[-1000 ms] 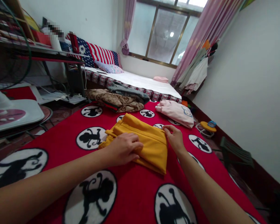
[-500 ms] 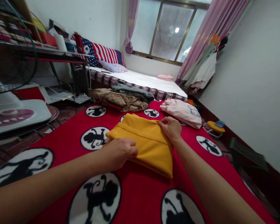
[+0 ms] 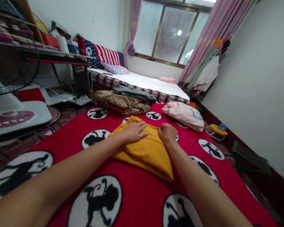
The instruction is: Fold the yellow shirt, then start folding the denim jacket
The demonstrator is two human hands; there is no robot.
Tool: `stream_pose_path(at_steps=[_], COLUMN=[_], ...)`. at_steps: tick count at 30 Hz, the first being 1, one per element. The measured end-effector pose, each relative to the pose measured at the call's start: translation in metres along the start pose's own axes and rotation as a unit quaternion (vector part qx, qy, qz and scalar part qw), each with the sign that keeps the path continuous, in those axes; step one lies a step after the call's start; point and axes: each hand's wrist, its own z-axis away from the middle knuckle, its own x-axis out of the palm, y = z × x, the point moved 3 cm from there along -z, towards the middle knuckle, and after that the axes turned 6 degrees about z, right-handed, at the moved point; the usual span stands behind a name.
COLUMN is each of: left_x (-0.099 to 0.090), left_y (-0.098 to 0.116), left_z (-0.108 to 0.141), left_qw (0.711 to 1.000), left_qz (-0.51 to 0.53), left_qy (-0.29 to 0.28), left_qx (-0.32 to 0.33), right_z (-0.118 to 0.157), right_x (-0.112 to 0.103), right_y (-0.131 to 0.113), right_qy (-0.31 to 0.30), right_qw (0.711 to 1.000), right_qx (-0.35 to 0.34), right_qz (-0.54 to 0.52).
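A folded yellow garment [image 3: 149, 149] lies on a red blanket [image 3: 142, 195] with black monkey figures in white circles. Flat on its upper left part rests my left hand [image 3: 134, 131], fingers spread over the cloth. My right hand [image 3: 167, 134] is closed at the garment's upper right edge, gripping the cloth there; its fingertips are mostly hidden. Beyond it is a pile made of a brown patterned garment [image 3: 123, 102] and grey-blue jeans [image 3: 134, 92]. A folded pale pink garment [image 3: 182, 114] lies to the right of these.
Behind the blanket stands a bed [image 3: 142, 80] with a white cover. On the left are a fan [image 3: 11, 63] and a cluttered desk [image 3: 61, 55]. A yellow stool [image 3: 218, 128] and a dark folding stool [image 3: 252, 159] stand by the right wall.
My left hand has moved from the garment's lower left, fingers curled, up onto its top and flattened out. My right hand has curled tighter at the edge, shifting slightly left.
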Motion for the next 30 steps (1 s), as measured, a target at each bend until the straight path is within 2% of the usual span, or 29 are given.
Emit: stream_pose_path(at_steps=[2, 4, 8, 12, 16, 19, 21, 23, 26, 30], left_x=[0.014, 0.021, 0.017, 0.017, 0.019, 0.019, 0.019, 0.017, 0.016, 0.016], left_y=[-0.013, -0.016, -0.015, -0.015, -0.016, -0.015, -0.014, -0.013, -0.012, -0.01], left_z=[0.001, 0.004, 0.007, 0.007, 0.008, 0.009, 0.009, 0.009, 0.009, 0.01], left_qw=[0.999, 0.997, 0.987, 0.987, 0.989, 0.989, 0.989, 0.99, 0.99, 0.99], left_qz=[-0.031, -0.051, -0.068, -0.061, -0.066, -0.063, -0.058, -0.053, -0.041, -0.032], left_qy=[0.014, 0.039, 0.08, 0.073, 0.073, 0.074, 0.074, 0.075, 0.08, 0.073], left_qx=[-0.022, -0.04, -0.119, -0.131, -0.11, -0.109, -0.112, -0.11, -0.108, -0.113], right_z=[0.001, 0.0, -0.003, 0.002, 0.022, 0.052, 0.073, 0.089, 0.091, 0.071], right_x=[0.004, 0.009, 0.016, 0.019, 0.012, -0.002, -0.012, -0.02, -0.027, -0.022], right_y=[0.005, 0.009, 0.013, 0.016, 0.029, 0.048, 0.06, 0.067, 0.063, 0.04], right_qy=[0.026, 0.016, -0.037, -0.022, 0.063, 0.12, 0.085, -0.003, -0.094, -0.118], right_qw=[0.999, 0.998, 0.995, 0.992, 0.978, 0.939, 0.903, 0.87, 0.839, 0.795], right_qx=[0.025, 0.044, 0.066, 0.028, -0.107, -0.26, -0.379, -0.469, -0.522, -0.573], right_qz=[-0.021, -0.036, -0.061, -0.117, -0.166, -0.192, -0.183, -0.152, -0.122, -0.16])
